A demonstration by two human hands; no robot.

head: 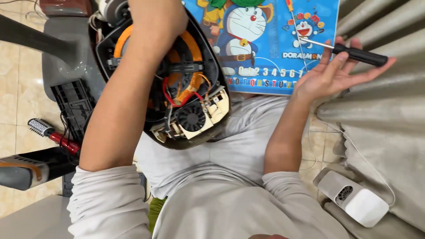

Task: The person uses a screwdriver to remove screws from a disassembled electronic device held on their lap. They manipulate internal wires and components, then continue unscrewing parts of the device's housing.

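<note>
An opened black appliance shell [186, 97] rests on my lap, showing an orange coil, red wires, a small black fan and a beige circuit board. My left forearm [128, 79] lies across it and runs off the top edge, so my left hand is out of sight. To the right, my right hand [327, 75] is palm up with fingers spread. A screwdriver [361, 55] with a black handle lies across those fingers, its thin metal shaft pointing left over a blue cartoon board [274, 53].
A black ribbed plastic part [73, 106] and a round hairbrush [48, 132] with a red handle lie at the left on the tiled floor. A small white device [354, 199] with a fan grille and a white cable sits lower right beside grey fabric [385, 124].
</note>
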